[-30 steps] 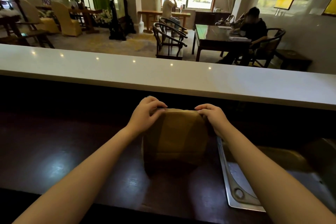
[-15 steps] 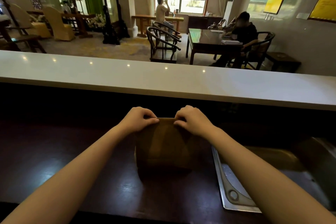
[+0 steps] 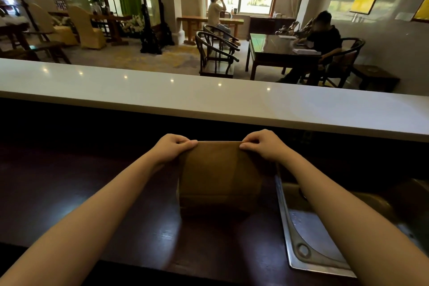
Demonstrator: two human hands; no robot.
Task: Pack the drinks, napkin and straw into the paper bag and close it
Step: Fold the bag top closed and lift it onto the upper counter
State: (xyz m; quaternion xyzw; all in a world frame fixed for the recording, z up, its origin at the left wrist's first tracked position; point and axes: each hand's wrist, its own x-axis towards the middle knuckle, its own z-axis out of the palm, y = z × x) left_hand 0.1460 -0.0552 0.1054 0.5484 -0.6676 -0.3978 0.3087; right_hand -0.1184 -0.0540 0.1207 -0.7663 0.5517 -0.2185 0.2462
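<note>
- Brown kraft paper bag (image 3: 219,176) stands upright on the dark wood counter (image 3: 92,193), just left of the steel sink (image 3: 308,234) and below the white bar top (image 3: 209,100).
- Left hand (image 3: 173,147) and right hand (image 3: 263,144) each pinch one top corner of the bag; fingers curled narrow, thumbs on the near side, pressing the top edge.
- Top edge reads as one flat straight line between the two hands, so the mouth looks pressed shut or folded over.
- Likely reason for the two-corner grip: keeps the fold even and square across the width while the counter takes the weight.
- Bag body hangs below and between the fingers; only the upper rim is in contact, sides and front panel free.
- Drinks, napkin and straw not visible anywhere; presumably inside, can't confirm.
- Judgement: packing done, closing step in progress, near the end.
- Risk: uneven pull could tip the bag toward the sink.
</note>
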